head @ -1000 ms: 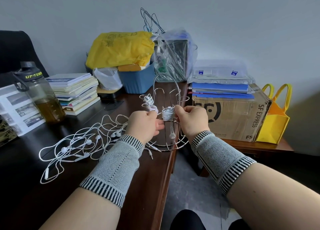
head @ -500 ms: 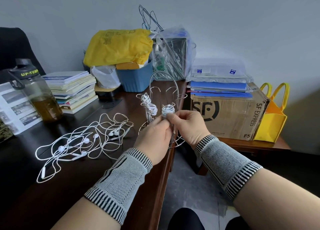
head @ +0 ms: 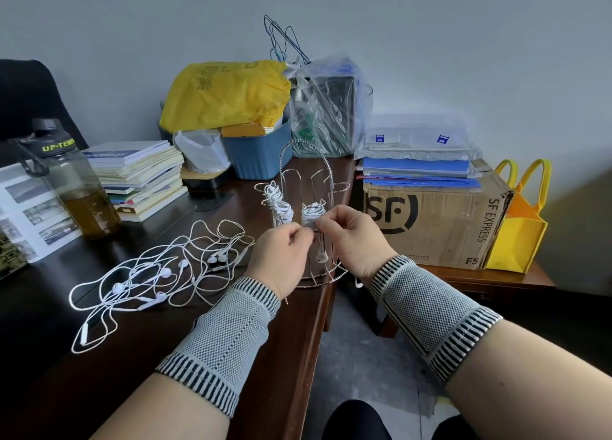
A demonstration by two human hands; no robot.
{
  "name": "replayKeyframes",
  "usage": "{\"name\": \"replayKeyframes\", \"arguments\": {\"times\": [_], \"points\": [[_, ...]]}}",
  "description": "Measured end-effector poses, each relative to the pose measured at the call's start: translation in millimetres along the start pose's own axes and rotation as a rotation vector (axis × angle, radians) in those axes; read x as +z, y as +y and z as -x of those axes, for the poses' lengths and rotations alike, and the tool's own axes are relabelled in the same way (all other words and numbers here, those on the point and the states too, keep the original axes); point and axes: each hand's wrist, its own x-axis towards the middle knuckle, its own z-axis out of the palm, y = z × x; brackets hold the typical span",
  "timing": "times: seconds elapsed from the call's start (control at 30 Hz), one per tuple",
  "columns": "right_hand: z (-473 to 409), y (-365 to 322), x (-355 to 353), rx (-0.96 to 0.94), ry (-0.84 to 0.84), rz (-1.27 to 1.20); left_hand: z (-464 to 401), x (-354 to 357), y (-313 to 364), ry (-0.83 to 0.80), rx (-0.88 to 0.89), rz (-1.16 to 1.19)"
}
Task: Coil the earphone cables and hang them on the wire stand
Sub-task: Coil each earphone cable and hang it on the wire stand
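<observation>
Our left hand [head: 281, 257] and right hand [head: 351, 237] both pinch the coiled earphone cable [head: 311, 215] at the wire stand [head: 306, 207], which sits at the desk [head: 165, 340] edge. A second coil [head: 277, 204] hangs at its nine o'clock; loose earphones [head: 159, 274] sprawl at eight o'clock.

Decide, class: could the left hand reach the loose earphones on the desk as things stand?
Probably yes. The loose earphones lie uncovered on the desk just left of the left hand, but it is pinching the coil's cable and must let go first.
</observation>
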Motion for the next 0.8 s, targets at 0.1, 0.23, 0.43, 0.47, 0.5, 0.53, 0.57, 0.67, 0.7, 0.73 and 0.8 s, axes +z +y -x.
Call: {"name": "replayKeyframes", "arguments": {"times": [0.1, 0.23, 0.43, 0.47, 0.5, 0.53, 0.57, 0.67, 0.7, 0.73, 0.8], "points": [[-1, 3, 0, 0.023, -0.018, -0.063, -4, 3, -1, -0.012, -0.145, 0.199], [0, 8, -3, 0.040, -0.010, -0.097, -7, 2, 0, 0.001, -0.207, 0.297], [0, 8, -6, 0.017, 0.072, -0.135, -6, 8, 3, 0.203, -0.112, 0.138], [0, 9, -7, 0.004, 0.085, -0.109, -5, 11, 1, 0.230, -0.112, 0.115], [-1, 9, -6, -0.007, 0.094, -0.091, -5, 14, -2, 0.256, -0.117, 0.113], [-1, 9, -6, -0.015, 0.101, -0.077, -4, 17, -4, 0.275, -0.128, 0.129], [-1, 10, -6, -0.020, 0.107, -0.065, -3, 20, -6, 0.293, -0.145, 0.181], [-3, 10, -5, -0.015, 0.132, -0.058, -1, 29, -11, 0.285, -0.200, 0.444], [-4, 10, -5, -0.009, 0.142, -0.057, 0, 32, -11, 0.260, -0.191, 0.499], [-4, 11, -6, -0.005, 0.153, -0.058, 1, 34, -10, 0.236, -0.174, 0.540], [-4, 12, -7, 0.000, 0.159, -0.067, 1, 37, -7, 0.203, -0.152, 0.595]]}}
